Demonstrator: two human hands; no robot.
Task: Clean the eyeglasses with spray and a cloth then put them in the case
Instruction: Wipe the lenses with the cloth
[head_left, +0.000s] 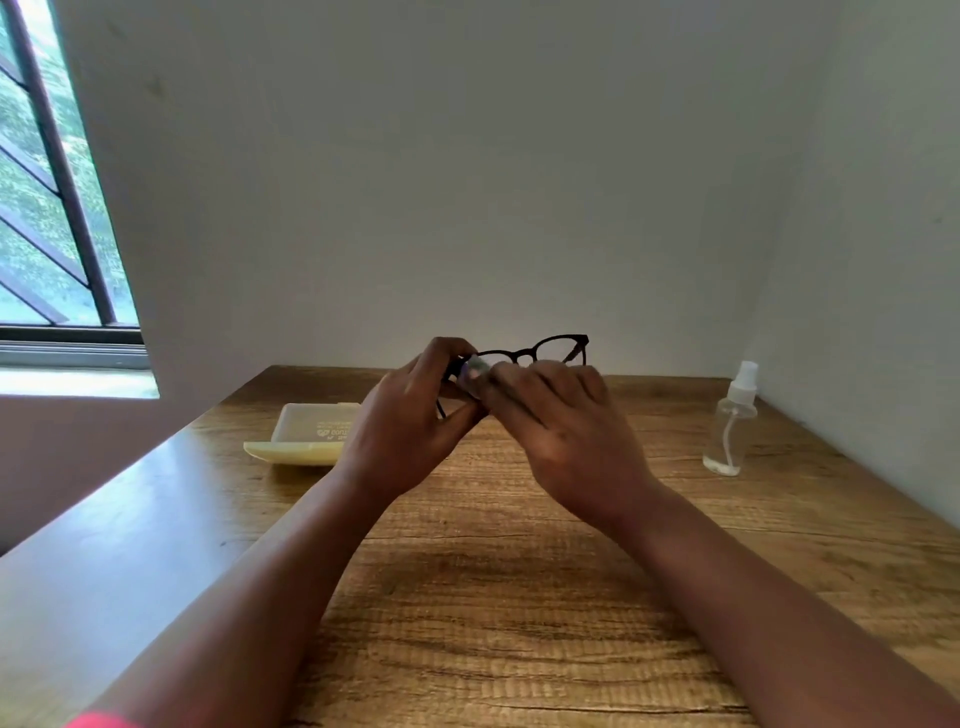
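Observation:
Dark-framed eyeglasses (540, 351) are held up above the wooden table (519, 597), lenses facing away. My left hand (410, 431) grips the frame at its left end. My right hand (566, 431) pinches a small pale cloth (477, 370) against the left lens; most of the cloth is hidden by my fingers. A cream eyeglass case (306, 434) lies open on the table to the left, partly behind my left hand. At the right stands a clear spray bottle (730, 423) with a white nozzle, upright and untouched.
White walls close off the table at the back and right. A barred window (57, 208) is at the far left. The table's left edge runs diagonally toward me.

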